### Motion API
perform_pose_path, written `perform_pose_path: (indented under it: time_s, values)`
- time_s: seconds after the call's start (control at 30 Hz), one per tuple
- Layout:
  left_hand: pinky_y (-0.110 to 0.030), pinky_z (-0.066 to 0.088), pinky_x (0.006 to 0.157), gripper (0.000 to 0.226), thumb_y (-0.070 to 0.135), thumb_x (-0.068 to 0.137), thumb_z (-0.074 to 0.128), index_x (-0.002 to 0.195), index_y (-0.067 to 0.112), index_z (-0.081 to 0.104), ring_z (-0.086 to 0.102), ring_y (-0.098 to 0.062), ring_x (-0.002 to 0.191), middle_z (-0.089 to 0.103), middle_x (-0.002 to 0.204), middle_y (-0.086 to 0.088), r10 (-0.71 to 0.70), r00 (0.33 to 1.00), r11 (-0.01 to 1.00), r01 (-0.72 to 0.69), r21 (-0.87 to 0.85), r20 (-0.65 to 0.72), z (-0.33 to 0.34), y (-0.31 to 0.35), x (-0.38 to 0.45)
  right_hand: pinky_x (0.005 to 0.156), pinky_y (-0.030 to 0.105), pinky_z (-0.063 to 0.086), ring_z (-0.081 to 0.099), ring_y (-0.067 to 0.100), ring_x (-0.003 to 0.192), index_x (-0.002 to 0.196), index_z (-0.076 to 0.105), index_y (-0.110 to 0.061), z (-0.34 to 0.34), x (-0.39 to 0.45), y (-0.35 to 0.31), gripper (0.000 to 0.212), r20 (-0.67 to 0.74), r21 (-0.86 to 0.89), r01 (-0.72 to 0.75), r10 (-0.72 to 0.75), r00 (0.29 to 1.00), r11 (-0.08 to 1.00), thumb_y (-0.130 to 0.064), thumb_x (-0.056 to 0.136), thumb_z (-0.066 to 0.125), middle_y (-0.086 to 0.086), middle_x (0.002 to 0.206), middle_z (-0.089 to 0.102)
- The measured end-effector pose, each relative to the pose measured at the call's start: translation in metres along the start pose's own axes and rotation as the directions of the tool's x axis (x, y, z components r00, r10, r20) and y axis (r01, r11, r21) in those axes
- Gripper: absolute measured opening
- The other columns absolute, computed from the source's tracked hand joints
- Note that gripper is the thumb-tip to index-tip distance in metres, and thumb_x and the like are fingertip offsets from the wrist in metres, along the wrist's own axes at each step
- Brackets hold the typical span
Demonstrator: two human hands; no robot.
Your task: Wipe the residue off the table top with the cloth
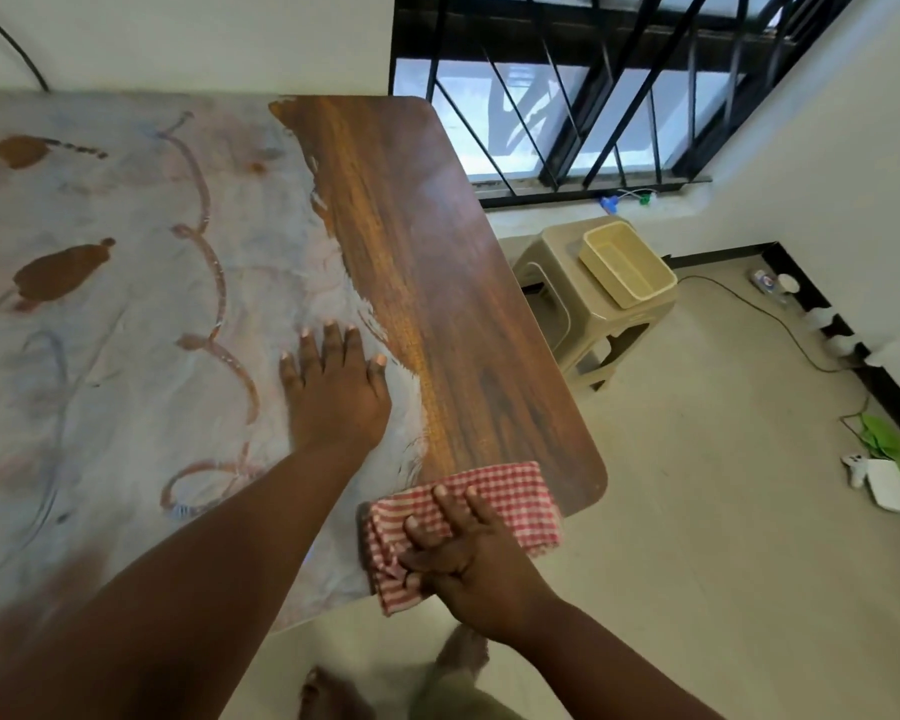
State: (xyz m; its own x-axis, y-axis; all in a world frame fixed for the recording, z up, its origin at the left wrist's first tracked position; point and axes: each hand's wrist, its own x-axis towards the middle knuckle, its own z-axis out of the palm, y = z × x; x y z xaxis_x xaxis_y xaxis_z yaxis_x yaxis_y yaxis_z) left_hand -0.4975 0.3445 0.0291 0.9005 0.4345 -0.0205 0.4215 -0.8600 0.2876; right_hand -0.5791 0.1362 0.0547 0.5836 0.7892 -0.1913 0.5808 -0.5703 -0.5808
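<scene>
A brown wooden table top fills the left and middle of the head view. Pale whitish residue with brownish smears covers its left part; a strip along the right edge shows bare wood. My left hand lies flat on the residue near the border of the bare strip, fingers straight and spread. A red-and-white checked cloth sits at the table's near right corner, partly hanging over the edge. My right hand presses on the cloth with its fingers laid over it.
A beige plastic stool stands to the right of the table with a cream tub on it. A barred window is behind. Cables, a white box and small items lie on the floor along the right wall. My bare feet show below.
</scene>
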Motion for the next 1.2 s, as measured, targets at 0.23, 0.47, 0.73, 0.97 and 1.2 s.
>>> perform_pose_path:
  time_s: [0.23,0.47,0.73,0.97,1.2]
  values:
    - [-0.049,0.005,0.116,0.06,0.045,0.098,0.016,0.147,0.017,0.034,0.015,-0.028,0.145,0.029,0.155,-0.007,0.002,0.999,0.999,-0.004,-0.039,-0.051,0.001,-0.003,0.002,0.109,0.013,-0.012,0.013,-0.01,0.131,0.119,0.065,-0.029,-0.045,0.075,0.022,0.03,0.105,-0.019,0.11,-0.107,0.989,0.994,-0.022,0.093,0.051,-0.019,0.136,0.05]
    - [-0.042,-0.003,0.117,0.059,0.047,0.1,0.013,0.153,0.021,0.006,-0.004,-0.024,0.147,0.001,0.161,-0.003,0.041,0.98,0.996,-0.055,0.072,0.193,-0.012,-0.01,0.008,0.116,0.039,0.014,0.028,0.014,0.138,0.104,0.071,-0.037,-0.027,0.067,0.032,0.031,0.15,-0.147,0.408,-0.388,0.91,0.901,-0.036,0.083,0.047,-0.019,0.123,0.061]
    - [-0.05,0.014,0.114,0.066,0.052,0.095,0.017,0.145,0.016,0.038,0.028,-0.032,0.141,0.037,0.151,-0.009,0.178,0.965,0.948,-0.221,0.228,0.194,-0.031,-0.042,0.011,0.1,0.04,0.044,0.05,0.002,0.121,0.102,0.067,-0.048,-0.067,0.067,0.077,0.026,0.268,-0.205,0.508,-0.451,0.852,0.837,-0.045,0.083,0.049,-0.031,0.114,0.061]
    - [-0.045,0.001,0.116,0.077,0.055,0.087,0.003,0.15,0.017,0.025,0.013,-0.027,0.146,0.021,0.158,-0.006,-0.082,0.992,0.982,0.065,0.18,0.093,-0.036,-0.055,-0.002,0.113,0.042,0.01,0.02,0.015,0.142,0.129,0.055,-0.039,-0.081,0.17,0.037,0.037,0.356,-0.248,0.391,-0.292,0.888,0.886,-0.043,0.095,0.039,-0.017,0.142,0.044]
    - [-0.042,-0.005,0.117,0.085,0.061,0.083,-0.006,0.152,0.017,0.017,0.004,-0.023,0.147,0.012,0.16,-0.006,-0.116,0.989,0.971,0.094,0.219,0.09,-0.053,-0.074,0.001,0.101,0.036,0.038,0.06,0.016,0.113,0.093,0.07,-0.05,-0.062,0.117,0.046,0.034,0.434,-0.229,0.587,-0.459,0.775,0.776,-0.049,0.077,0.04,-0.027,0.113,0.064]
